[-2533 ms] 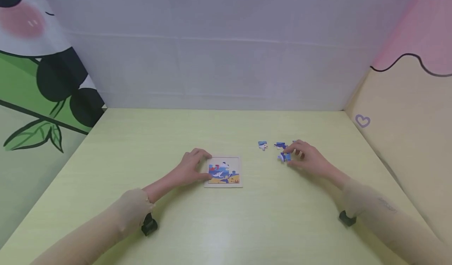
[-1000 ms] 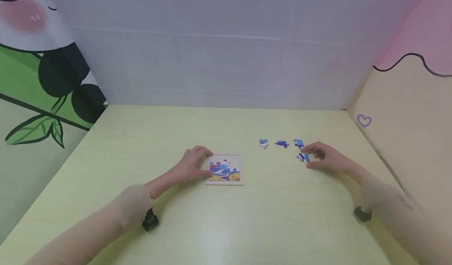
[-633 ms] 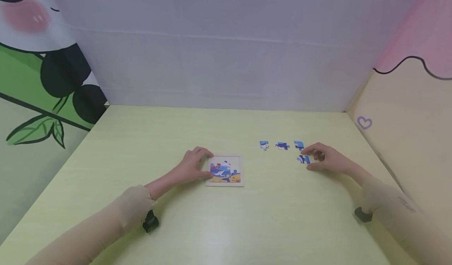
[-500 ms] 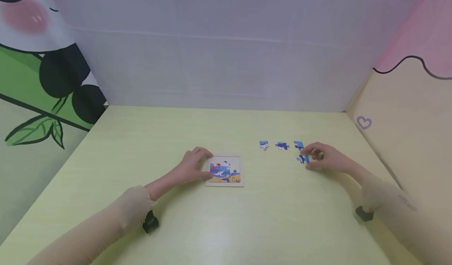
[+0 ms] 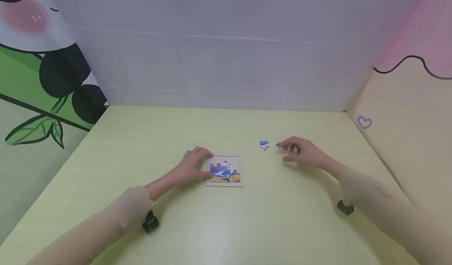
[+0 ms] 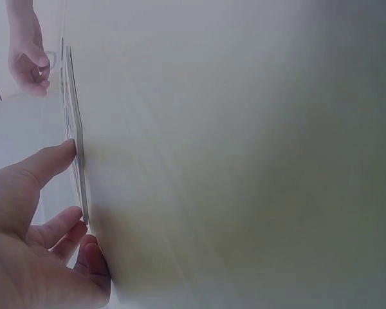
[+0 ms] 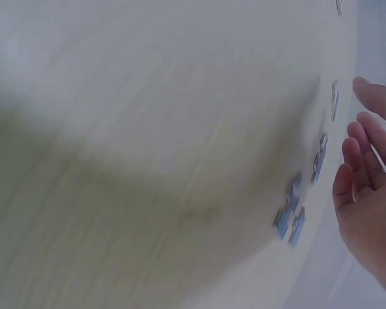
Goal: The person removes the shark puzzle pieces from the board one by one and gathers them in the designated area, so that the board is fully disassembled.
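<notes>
My left hand point(image 5: 190, 166) holds a small square puzzle board point(image 5: 224, 185) by its left side, thumb near the lower corner and fingers at the upper one. In the left wrist view the thumb and fingertips touch the board's edge point(image 6: 77, 129). A partly filled sea picture shows inside its pale frame. My right hand point(image 5: 305, 152) hovers over loose jigsaw pieces, fingers loosely bent, nothing in them. One blue-and-white piece point(image 5: 264, 145) lies to its left; a second piece point(image 5: 277, 145) is mostly covered by the fingers. Several pieces point(image 7: 318, 158) lie flat in the right wrist view.
A pale wooden table point(image 5: 219, 222) extends around both hands. Behind it hangs a whitish cloth point(image 5: 226, 68). Printed panels stand at the left and right sides. Each forearm carries a dark wrist device point(image 5: 150, 222).
My right hand has moved left, from beside the lower right piece to above the piece row, and now covers several pieces. The left hand and the board stay put over the last half second.
</notes>
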A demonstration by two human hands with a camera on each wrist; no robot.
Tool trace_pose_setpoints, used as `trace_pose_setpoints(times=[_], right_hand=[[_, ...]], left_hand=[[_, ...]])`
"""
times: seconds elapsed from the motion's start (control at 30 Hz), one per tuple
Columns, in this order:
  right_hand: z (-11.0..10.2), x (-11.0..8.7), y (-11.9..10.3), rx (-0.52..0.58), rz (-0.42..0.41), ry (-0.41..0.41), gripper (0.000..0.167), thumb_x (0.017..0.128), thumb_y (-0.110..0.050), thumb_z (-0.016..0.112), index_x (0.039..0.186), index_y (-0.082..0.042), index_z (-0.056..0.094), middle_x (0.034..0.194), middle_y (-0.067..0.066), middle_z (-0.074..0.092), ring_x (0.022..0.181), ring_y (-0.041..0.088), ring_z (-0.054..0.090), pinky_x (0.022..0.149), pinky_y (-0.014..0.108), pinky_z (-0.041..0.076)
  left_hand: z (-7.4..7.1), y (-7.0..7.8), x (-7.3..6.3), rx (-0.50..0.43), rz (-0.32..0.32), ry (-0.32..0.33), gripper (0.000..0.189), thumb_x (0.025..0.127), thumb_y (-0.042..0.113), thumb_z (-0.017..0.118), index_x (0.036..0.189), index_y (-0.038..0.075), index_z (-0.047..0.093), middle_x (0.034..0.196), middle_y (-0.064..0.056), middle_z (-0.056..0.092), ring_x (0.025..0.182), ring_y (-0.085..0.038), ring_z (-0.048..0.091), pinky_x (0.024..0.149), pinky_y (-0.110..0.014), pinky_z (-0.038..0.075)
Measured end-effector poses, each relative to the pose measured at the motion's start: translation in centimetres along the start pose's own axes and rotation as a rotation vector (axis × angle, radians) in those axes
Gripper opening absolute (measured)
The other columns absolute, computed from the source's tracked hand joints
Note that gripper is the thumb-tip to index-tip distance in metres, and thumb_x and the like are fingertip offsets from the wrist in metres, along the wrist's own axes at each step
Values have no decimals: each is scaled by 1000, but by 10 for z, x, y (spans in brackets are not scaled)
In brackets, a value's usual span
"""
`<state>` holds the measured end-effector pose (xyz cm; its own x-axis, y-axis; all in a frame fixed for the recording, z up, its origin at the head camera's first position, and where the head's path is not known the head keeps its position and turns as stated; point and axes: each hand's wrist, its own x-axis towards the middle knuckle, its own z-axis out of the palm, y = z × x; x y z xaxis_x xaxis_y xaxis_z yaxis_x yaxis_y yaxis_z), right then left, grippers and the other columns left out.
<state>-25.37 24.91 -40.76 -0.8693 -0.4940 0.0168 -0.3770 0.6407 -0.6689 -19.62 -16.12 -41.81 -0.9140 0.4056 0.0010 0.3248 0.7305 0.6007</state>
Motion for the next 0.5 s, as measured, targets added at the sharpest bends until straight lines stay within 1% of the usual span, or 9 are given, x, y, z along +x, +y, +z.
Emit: trace_pose_setpoints(times=[0.17, 0.3, 0.4, 0.5], right_hand=[[21, 18, -22, 5, -53, -12, 42, 83, -26, 80, 122, -17, 66, 112, 2, 68, 97, 18, 55, 78, 26, 45], [38, 32, -39, -8, -67, -34, 42, 84, -25, 78, 123, -19, 66, 113, 0, 68, 98, 18, 56, 82, 30, 46], [50, 41, -50, -20, -67, -51, 42, 85, -25, 78, 125, -19, 65, 113, -1, 67, 98, 16, 56, 84, 32, 46], [62, 46, -59, -18, -73, -71, 43, 84, -27, 78, 126, -21, 65, 114, -4, 66, 99, 15, 55, 84, 32, 46]], left_hand=[[1, 0, 0, -4, -7, -1, 62, 76, 25, 84, 129, 6, 57, 140, -15, 53, 119, -32, 45, 98, -42, 36], [0, 1, -1, -11, -10, -2, 60, 76, 25, 84, 128, 8, 58, 140, -14, 52, 119, -32, 45, 98, -43, 37], [-1, 2, -2, -31, -3, -1, 51, 77, 24, 84, 120, 11, 61, 139, -14, 52, 120, -33, 44, 99, -46, 36], [-1, 2, -2, -48, 7, -1, 39, 77, 23, 83, 109, 15, 63, 139, -13, 52, 121, -34, 43, 99, -47, 35]])
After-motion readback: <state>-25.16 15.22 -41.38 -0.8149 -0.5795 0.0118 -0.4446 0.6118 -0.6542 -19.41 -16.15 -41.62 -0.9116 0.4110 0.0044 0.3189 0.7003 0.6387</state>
